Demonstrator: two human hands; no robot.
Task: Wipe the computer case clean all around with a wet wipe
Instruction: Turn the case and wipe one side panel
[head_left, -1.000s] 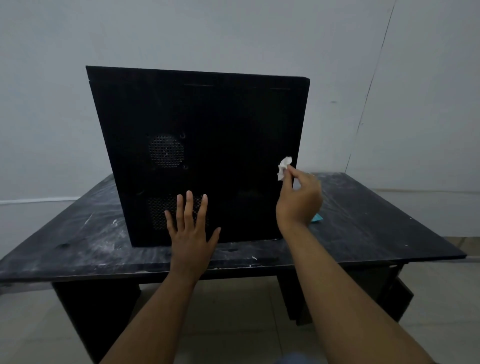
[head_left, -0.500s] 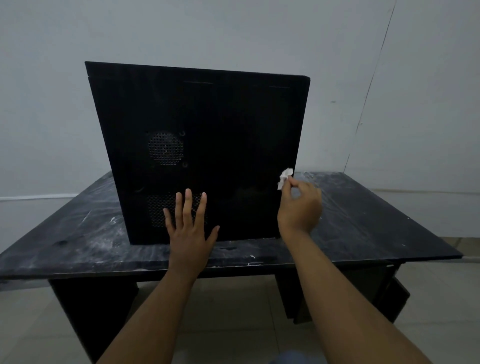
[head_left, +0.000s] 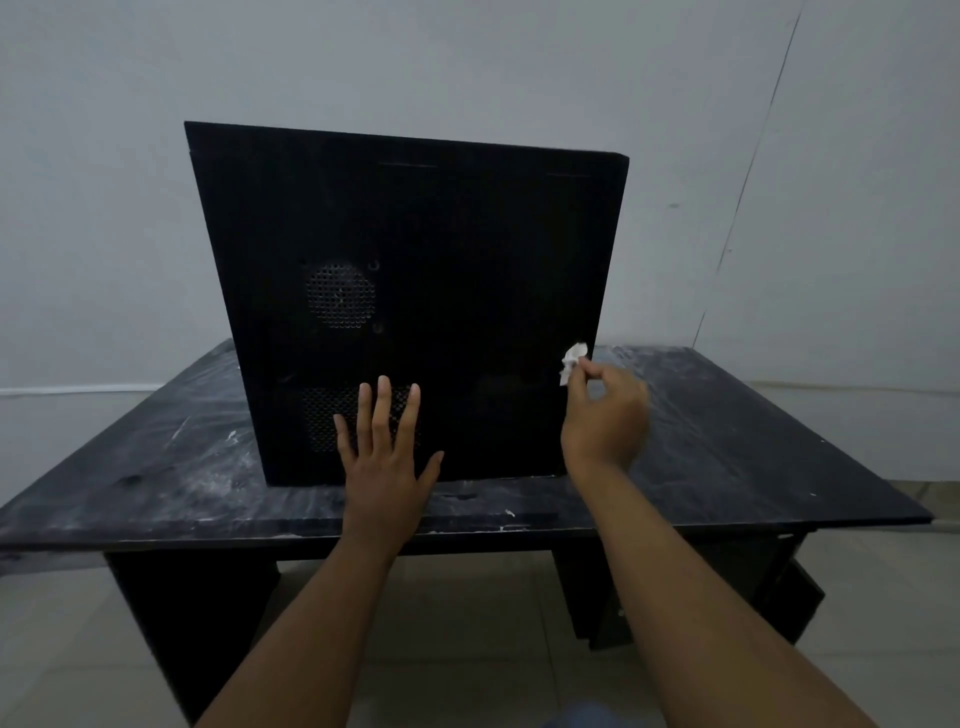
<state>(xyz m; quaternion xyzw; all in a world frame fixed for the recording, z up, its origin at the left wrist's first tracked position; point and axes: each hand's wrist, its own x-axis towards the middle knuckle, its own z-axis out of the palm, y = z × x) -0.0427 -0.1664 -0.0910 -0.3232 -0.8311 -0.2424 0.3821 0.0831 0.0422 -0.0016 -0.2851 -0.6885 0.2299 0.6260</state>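
Note:
A black computer case (head_left: 441, 249) stands upright on a dark table (head_left: 753, 457), its side panel with two round vent grilles facing me. My left hand (head_left: 384, 457) lies flat with straight fingers against the lower part of that panel, over the lower grille. My right hand (head_left: 605, 415) pinches a small crumpled white wet wipe (head_left: 573, 359) and holds it against the case's right edge, low down.
The table top is scuffed with white smears and its front edge runs just below my left wrist. A pale wall stands close behind the case. Tiled floor shows under the table.
My right hand has slid the wipe down the right edge of the case. My left hand has stayed flat on the panel.

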